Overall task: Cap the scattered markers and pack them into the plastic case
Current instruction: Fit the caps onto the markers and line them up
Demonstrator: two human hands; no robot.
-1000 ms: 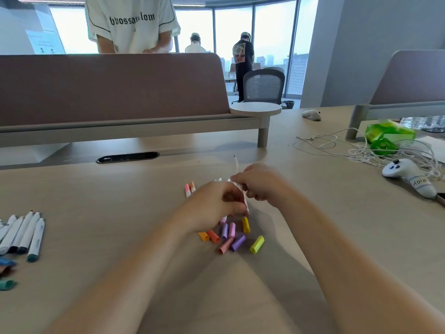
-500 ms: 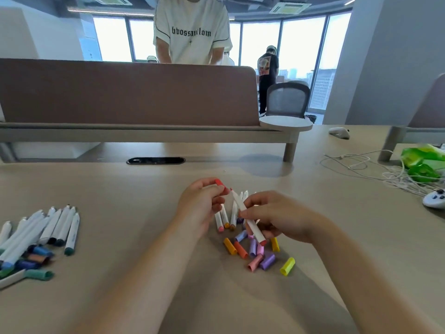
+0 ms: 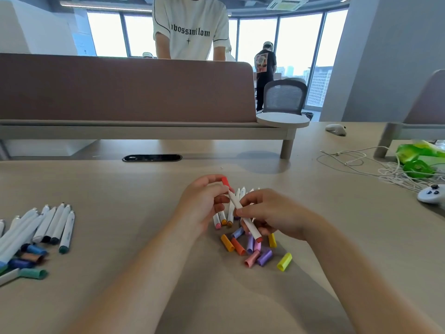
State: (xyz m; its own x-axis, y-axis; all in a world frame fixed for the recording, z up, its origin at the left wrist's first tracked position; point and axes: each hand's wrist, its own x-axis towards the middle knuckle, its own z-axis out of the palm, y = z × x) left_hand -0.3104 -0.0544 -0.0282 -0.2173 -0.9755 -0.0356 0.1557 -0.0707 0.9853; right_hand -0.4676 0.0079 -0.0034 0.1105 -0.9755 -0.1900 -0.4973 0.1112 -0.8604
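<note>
Marker [image 3: 235, 203], slim white cylinder, in right hand [image 3: 272, 213].

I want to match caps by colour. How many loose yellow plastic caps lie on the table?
2. One yellow plastic cap lies beside the right hand; a second, greenish-yellow plastic cap lies at the cap pile's right edge. That hand may hide others.

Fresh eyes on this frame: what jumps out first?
At the centre, the right hand holds a white marker and the left hand pinches a red cap at its upper end. Under them lies a heap of loose coloured caps; a row of markers lies at the left edge of the table.
</note>
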